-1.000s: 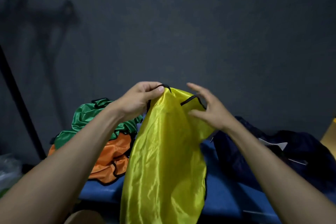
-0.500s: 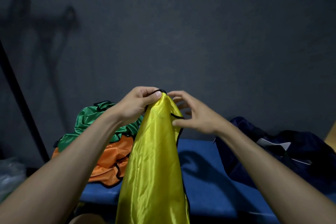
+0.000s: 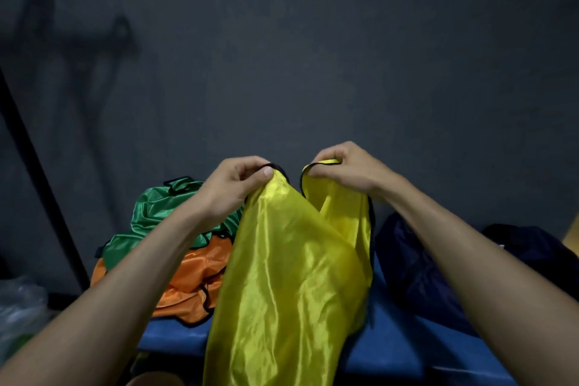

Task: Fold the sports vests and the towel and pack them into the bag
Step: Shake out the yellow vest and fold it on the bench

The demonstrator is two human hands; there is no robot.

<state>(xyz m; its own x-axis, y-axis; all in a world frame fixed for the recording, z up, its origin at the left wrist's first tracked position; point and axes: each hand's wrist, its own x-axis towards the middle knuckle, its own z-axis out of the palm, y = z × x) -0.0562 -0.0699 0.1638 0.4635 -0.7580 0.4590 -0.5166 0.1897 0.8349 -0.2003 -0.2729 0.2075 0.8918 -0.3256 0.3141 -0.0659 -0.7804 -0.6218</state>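
**Inspector:** Orientation of the item in hand?

**Assessor:** The yellow sports vest [image 3: 291, 279] hangs lengthwise, long axis running from centre frame down past the bottom edge, shoulder straps uppermost. It is held up in front of the blue surface [image 3: 391, 341], lower centre of the frame.

**Inspector:** Hands?

**Assessor:** The left hand [image 3: 233, 186] pinches the left strap between thumb and curled fingers. The right hand [image 3: 343, 168] grips the right strap, fingers curled over its top. The two straps sit slightly apart, with a V-shaped neckline opening between them.

**Inspector:** Appearance and material?

**Assessor:** Glossy, satin-like yellow fabric with soft vertical creases and bright sheen; black binding along the strap and armhole edges. The body hangs as one loose, uneven panel.

**Inspector:** Other items?

**Assessor:** Left of centre, a crumpled green vest [image 3: 156, 216] lies on top of an orange vest [image 3: 191, 288], both shiny with black trim, heaped on the blue surface. At right, a dark navy bag [image 3: 416, 263] of matte cloth, slumped and shapeless. A dark grey wall panel [image 3: 313, 72] fills the upper frame. A black pole [image 3: 37, 166] slants along the left edge, with clear plastic [image 3: 18, 310] at lower left.
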